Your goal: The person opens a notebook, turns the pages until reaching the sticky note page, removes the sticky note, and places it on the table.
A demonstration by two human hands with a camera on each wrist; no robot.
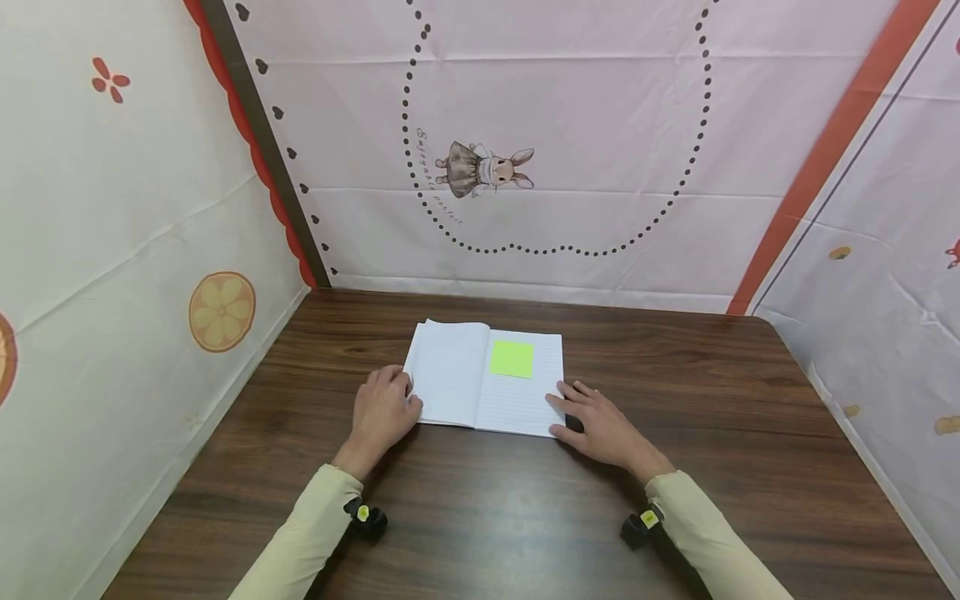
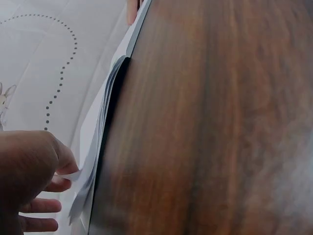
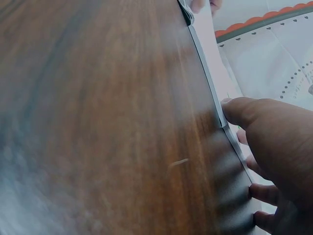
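Note:
An open notebook point(image 1: 446, 379) lies on the table, its right page ruled with lines. A bright yellow-green sticky note point(image 1: 512, 359) sits on the upper part of that right page. At the notebook's left edge, my left hand point(image 1: 382, 408) pinches a page edge point(image 2: 73, 175) between thumb and finger. My right hand point(image 1: 600, 425) rests at the right edge with its fingers spread, thumb and fingertips touching the right page. In the right wrist view, the right thumb point(image 3: 234, 108) lies on the paper near the notebook's lower edge.
Dark wood-grain table point(image 1: 487, 517) surrounds the notebook. Printed cloth point(image 1: 600, 150) hangs behind the table and along both sides. Each sleeved forearm carries a small black wrist camera point(image 1: 367, 518) close over the tabletop.

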